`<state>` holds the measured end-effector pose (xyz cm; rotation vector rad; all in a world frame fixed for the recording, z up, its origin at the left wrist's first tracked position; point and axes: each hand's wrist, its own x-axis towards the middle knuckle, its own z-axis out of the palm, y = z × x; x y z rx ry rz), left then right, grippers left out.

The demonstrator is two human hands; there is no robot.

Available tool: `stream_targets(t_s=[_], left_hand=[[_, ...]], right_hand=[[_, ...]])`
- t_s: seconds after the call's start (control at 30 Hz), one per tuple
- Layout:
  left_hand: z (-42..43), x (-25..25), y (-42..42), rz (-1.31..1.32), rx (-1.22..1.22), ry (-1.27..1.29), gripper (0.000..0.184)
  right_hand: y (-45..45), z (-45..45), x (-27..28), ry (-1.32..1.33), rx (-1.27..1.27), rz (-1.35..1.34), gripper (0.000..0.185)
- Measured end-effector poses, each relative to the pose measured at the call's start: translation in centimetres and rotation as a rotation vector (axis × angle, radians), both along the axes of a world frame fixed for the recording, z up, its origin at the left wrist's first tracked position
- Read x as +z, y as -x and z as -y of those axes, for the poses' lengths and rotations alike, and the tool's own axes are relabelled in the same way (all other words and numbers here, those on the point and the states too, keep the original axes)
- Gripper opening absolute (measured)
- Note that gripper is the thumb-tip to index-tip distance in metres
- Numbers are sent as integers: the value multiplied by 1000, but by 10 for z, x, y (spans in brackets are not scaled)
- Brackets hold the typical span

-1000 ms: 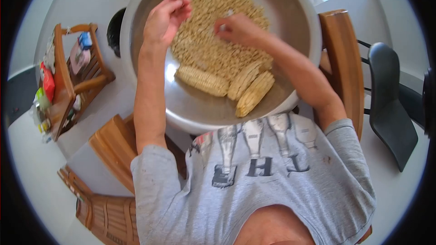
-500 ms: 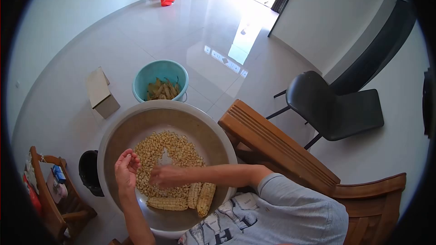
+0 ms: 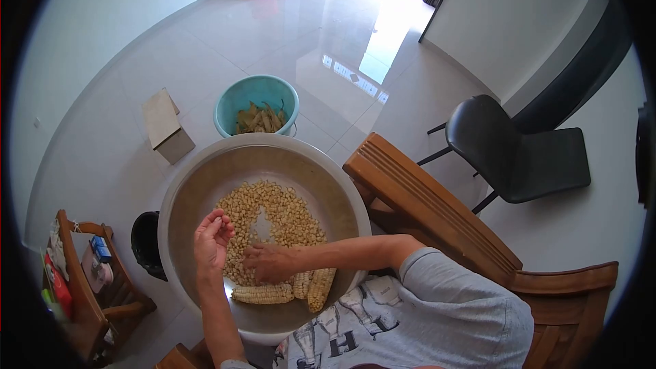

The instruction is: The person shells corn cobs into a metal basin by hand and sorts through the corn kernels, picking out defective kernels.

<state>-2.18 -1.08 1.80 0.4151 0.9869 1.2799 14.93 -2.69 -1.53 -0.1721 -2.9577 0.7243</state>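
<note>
A wide metal basin (image 3: 174, 232) holds loose corn kernels (image 3: 301, 222) spread over its bottom. My left hand (image 3: 213, 239) is raised over the basin's left side, its fingers curled together; what they hold, if anything, is too small to make out. Low over the kernels, my right hand (image 3: 270, 263) touches the pile with bent fingers, their tips blurred and partly hidden. Just below it lies one corn cob (image 3: 263, 294) on its side. Two more cobs sit to the right, a partly covered one (image 3: 301, 285) and an outer one (image 3: 320, 288).
Beyond the basin stands a teal bucket (image 3: 256, 89) with dry husks. A cardboard box (image 3: 167, 130) is left of it. A black bin (image 3: 147, 242) and a wooden stand (image 3: 102, 287) are at the left. A wooden bench (image 3: 430, 205) and black chair (image 3: 506, 150) are at the right.
The view has tilted up from the basin and shirt, bringing in the floor, bucket and box. My right hand has moved toward my left hand and down to the pile's near side.
</note>
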Motion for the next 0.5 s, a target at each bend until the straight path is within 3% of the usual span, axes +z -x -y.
stream_targets(t_s=[0.27,0.4,0.5], left_hand=[[9,10,-10,-8,-14,-20,15],[12,19,-14,-2,-13,-15,15],[13,27,-18,24,-36,-26,16]], right_hand=[[-15,-28,-22,-460,-356,-41,8],[-28,-42,2,71,-240,-115,9],[-28,-20,-6,59,-71,-38,8]])
